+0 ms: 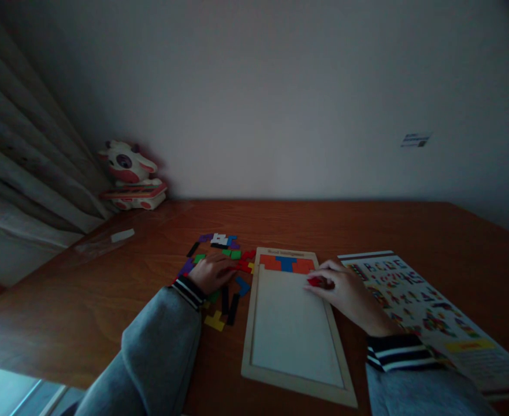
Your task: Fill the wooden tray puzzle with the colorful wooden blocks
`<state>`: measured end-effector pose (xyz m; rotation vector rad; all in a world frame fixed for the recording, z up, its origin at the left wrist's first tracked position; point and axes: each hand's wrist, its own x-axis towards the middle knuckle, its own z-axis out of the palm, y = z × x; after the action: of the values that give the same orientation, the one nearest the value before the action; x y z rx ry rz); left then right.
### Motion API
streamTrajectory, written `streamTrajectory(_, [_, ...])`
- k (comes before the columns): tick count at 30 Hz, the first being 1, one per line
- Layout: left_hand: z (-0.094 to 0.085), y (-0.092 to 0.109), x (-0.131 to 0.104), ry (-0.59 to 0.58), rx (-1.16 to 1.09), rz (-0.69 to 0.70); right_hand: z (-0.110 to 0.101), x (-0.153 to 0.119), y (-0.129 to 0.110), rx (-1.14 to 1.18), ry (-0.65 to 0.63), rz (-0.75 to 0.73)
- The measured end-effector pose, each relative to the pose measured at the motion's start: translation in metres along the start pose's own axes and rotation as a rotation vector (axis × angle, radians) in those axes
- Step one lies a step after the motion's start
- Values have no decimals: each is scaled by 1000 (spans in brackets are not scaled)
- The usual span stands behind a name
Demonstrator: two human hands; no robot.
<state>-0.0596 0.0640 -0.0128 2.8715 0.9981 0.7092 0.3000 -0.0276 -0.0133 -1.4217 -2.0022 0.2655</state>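
Note:
A wooden puzzle board (297, 329) with a pale tray lies in the middle of the table. Along its top edge sit orange pieces (270, 263) around a blue T-shaped piece (286, 264). Over the board's upper right side, my right hand (341, 289) pinches a red puzzle piece (316, 281) between thumb and fingers. To the left of the board, my left hand (214, 271) rests on the loose pieces, fingers stretched out, their tips at a red piece (242, 266). Beside it lie a blue piece (242, 286), black bars (233, 309) and a yellow T-shaped piece (215, 321).
A printed pattern sheet (427, 315) lies right of the board, partly under my right forearm. More loose pieces, including a white one (219, 239), spread beyond my left hand. A cow-shaped toy (130, 173) stands at the back left by the curtain (29, 156). A wall closes off the back.

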Motion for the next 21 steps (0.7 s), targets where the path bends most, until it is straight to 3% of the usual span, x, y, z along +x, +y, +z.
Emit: streamTrajectory(21, [3,-3,-2,21,42,41,9,-3,16,-18,29,99])
